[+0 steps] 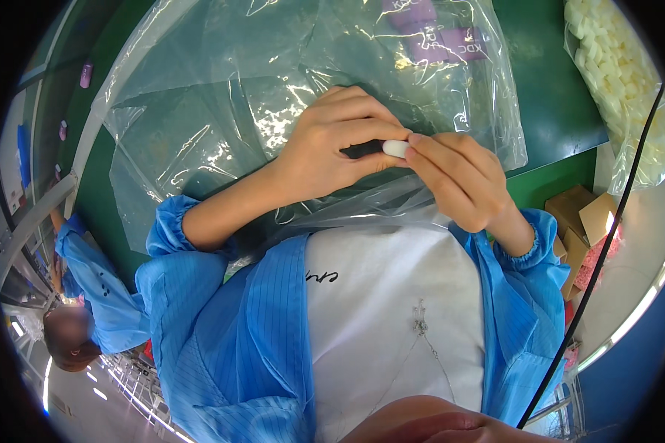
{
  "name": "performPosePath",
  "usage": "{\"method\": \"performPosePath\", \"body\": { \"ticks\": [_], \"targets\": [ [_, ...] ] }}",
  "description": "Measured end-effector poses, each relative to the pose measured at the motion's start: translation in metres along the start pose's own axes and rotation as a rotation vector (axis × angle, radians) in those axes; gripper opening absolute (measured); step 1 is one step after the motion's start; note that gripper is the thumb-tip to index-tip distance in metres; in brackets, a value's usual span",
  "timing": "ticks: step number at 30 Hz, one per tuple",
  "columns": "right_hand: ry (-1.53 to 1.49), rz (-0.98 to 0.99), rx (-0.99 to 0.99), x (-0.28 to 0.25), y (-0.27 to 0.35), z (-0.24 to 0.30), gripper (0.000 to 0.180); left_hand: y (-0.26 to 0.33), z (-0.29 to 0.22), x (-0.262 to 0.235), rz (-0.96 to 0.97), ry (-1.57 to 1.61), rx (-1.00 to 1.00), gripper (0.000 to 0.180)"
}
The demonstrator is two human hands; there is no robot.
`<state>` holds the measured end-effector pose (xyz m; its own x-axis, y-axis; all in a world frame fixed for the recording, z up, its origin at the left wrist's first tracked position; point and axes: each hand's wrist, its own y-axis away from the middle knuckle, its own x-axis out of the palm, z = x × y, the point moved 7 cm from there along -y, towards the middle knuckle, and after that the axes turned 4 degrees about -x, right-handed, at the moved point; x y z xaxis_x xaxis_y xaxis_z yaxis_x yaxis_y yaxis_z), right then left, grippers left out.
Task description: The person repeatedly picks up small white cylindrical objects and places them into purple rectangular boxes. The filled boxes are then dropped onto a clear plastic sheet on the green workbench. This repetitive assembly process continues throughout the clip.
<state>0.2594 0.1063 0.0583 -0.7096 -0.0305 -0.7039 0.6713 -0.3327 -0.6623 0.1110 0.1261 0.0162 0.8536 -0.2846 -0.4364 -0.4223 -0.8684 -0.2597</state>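
My left hand (340, 136) is closed, its thumb and forefinger pinching a small white piece with a rounded end (394, 148). A dark patch directly beside this piece, between my left thumb and forefinger, may be part of the same object; I cannot tell. From the other side, the bent fingertips of my right hand (462, 177) press on the white piece. Beneath both hands spreads a large clear plastic bag (192, 148) on a green table (547, 96). Several purple printed packs (428, 40) show through its far right part.
A clear bag of many pale yellow pieces (613, 66) stands at the far right. Below it are open cardboard boxes (576, 221) with pink material. A black cable (606, 251) crosses the right side. Another person in blue (103, 284) works at the left; small purple items (86, 75) lie beyond.
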Motion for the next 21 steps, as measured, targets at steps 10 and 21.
{"method": "performPosePath", "body": {
  "ticks": [10,21],
  "targets": [
    [-0.070,0.034,-0.033,0.010,0.008,-0.001,0.032,0.003,0.004,0.000,-0.003,-0.015,0.025,0.031],
    [-0.143,0.000,0.018,0.011,0.009,-0.008,0.032,0.006,0.006,-0.002,0.017,-0.029,0.020,0.030]
  ]
}}
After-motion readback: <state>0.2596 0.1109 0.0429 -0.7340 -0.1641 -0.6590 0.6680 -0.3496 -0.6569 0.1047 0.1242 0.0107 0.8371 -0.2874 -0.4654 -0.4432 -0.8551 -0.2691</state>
